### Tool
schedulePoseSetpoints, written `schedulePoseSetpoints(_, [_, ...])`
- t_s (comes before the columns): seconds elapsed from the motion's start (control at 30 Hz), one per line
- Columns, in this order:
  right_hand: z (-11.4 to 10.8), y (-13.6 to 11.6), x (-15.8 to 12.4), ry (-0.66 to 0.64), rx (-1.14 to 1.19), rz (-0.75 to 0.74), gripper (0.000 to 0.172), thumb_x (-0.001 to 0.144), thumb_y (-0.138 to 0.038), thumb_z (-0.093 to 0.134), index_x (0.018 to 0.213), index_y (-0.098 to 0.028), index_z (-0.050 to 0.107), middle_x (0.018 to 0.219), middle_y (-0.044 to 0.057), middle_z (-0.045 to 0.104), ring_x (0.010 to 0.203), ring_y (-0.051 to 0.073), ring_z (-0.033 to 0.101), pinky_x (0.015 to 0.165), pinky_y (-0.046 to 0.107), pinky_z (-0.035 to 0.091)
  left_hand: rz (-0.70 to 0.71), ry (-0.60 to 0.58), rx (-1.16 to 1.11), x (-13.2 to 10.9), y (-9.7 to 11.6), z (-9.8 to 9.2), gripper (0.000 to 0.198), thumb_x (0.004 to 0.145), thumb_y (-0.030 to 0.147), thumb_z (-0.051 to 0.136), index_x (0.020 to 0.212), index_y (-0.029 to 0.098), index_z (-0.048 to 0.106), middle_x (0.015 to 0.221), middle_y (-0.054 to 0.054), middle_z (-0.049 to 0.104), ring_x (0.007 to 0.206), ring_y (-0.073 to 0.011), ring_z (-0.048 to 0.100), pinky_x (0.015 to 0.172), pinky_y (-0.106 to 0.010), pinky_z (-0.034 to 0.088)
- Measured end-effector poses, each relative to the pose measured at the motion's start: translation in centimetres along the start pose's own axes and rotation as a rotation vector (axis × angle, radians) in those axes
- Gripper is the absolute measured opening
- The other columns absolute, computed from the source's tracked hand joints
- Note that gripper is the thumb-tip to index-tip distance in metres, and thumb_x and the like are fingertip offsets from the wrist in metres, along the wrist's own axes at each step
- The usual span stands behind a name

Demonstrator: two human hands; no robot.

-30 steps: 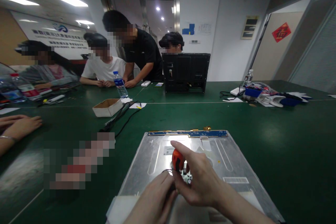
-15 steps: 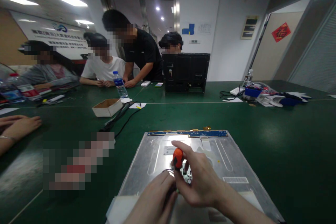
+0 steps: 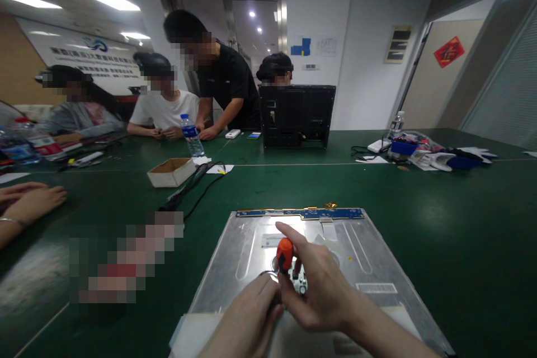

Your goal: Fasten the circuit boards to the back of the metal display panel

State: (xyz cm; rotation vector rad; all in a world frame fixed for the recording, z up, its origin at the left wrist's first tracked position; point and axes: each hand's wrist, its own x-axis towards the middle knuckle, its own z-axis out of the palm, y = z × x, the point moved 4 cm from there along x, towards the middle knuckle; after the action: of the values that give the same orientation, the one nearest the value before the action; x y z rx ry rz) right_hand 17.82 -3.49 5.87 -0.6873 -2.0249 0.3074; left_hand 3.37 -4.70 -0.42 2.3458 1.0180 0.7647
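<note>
A silver metal panel (image 3: 369,260) with a blue circuit strip (image 3: 300,213) along its far edge lies flat on the green table in front of me. My right hand (image 3: 323,291) is closed round an orange-handled screwdriver (image 3: 285,254), held upright over a small part near the panel's middle. My left hand (image 3: 247,316) rests on the panel beside it, fingers curled against the screwdriver's tip area; what they pinch is hidden.
A black monitor back (image 3: 297,116) stands across the table, with several people seated or leaning behind it. A cardboard box (image 3: 171,172), water bottle (image 3: 192,135) and black cable (image 3: 188,184) lie left of centre. Another person's hands (image 3: 29,201) rest at far left. Gloves and clutter (image 3: 436,156) sit far right.
The screwdriver handle has turned slightly in my right hand and my forefinger has lifted a little. The standing person at the back has shifted a bit.
</note>
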Motion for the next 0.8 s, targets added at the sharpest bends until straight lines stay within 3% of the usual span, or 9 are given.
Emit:
schedulePoseSetpoints(0.23, [0.26,0.16,-0.03,-0.013,0.026,-0.011,0.074,0.082,-0.013,0.051,0.151,-0.020,0.024,0.092,0.005,0.067,0.065,0.017,0.060,0.057,0.030,0.052,0.020,0.002,-0.020,0.00,0.24,-0.21,0.021,0.091,0.009,0.045,0.104,0.022,0.056,0.105,-0.009,0.069,0.095,-0.0239,0.066,0.085,-0.032,0.054])
schedulePoseSetpoints(0.5, [0.54,0.32,-0.28,-0.008,-0.021,0.004,0.068,0.085,-0.017,0.052,0.148,-0.020,0.025,0.090,0.005,0.067,0.059,0.016,0.057,0.054,0.030,0.051,-0.011,-0.004,-0.016,-0.26,0.11,-0.23,0.036,0.089,0.007,0.048,0.118,0.025,0.057,0.110,-0.009,0.070,0.101,-0.0250,0.067,0.090,-0.033,0.054])
schedulePoseSetpoints(0.8, [0.57,0.49,-0.35,-0.004,-0.034,-0.003,0.067,0.087,-0.017,0.050,0.148,-0.019,0.024,0.090,0.006,0.068,0.060,0.017,0.059,0.054,0.030,0.050,-0.002,-0.006,-0.033,-0.01,0.95,-0.69,0.031,0.089,0.007,0.047,0.113,0.023,0.058,0.109,-0.008,0.069,0.096,-0.0231,0.067,0.086,-0.033,0.055])
